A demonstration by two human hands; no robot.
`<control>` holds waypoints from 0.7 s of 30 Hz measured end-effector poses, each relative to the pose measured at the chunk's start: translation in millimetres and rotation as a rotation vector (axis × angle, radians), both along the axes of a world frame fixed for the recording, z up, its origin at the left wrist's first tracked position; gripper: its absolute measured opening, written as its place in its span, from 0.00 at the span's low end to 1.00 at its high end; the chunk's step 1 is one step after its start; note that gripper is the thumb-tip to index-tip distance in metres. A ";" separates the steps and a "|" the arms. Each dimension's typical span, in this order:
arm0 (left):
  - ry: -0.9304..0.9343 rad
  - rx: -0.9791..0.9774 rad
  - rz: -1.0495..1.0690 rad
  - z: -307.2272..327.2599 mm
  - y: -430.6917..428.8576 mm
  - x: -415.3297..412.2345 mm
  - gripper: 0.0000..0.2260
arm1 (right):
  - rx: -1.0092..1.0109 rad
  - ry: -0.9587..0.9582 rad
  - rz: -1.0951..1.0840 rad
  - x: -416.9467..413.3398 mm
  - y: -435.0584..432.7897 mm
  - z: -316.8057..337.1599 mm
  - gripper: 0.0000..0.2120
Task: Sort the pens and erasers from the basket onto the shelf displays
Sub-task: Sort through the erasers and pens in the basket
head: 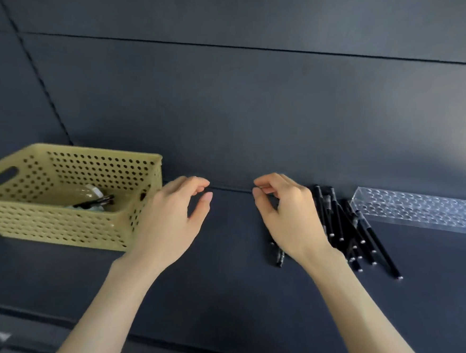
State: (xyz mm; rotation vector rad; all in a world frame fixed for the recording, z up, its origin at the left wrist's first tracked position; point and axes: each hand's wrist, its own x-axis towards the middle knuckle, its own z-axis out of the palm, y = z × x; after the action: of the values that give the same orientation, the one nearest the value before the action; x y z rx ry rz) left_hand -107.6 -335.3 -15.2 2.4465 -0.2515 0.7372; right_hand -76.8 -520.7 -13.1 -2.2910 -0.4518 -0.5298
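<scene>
Leftmost, a beige perforated basket (51,230) sits on the dark shelf (233,272), with a black pen (95,202) and some pale items lying inside. Just right of it hovers the left hand (171,222), fingers loosely curled, grasping nothing. The right hand (289,213), likewise relaxed and empty, hangs over a heap of black pens (340,224). A clear holed display rack (421,210) lies just beside them, further right.

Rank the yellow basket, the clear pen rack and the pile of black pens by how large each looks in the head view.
1. yellow basket, clearly largest.
2-3. pile of black pens and clear pen rack look alike; the frame edge cuts the rack, so they are unranked.
</scene>
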 end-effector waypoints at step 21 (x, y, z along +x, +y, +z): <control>0.176 0.121 -0.106 19.3 247.3 21.4 0.12 | -0.128 0.018 0.117 19.7 240.5 13.8 0.08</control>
State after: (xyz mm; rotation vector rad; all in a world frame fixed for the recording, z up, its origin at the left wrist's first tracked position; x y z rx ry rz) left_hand -86.2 -88.0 4.1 2.5714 -0.3636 0.4704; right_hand -57.0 -280.2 0.6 -2.3710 -0.6224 -0.4329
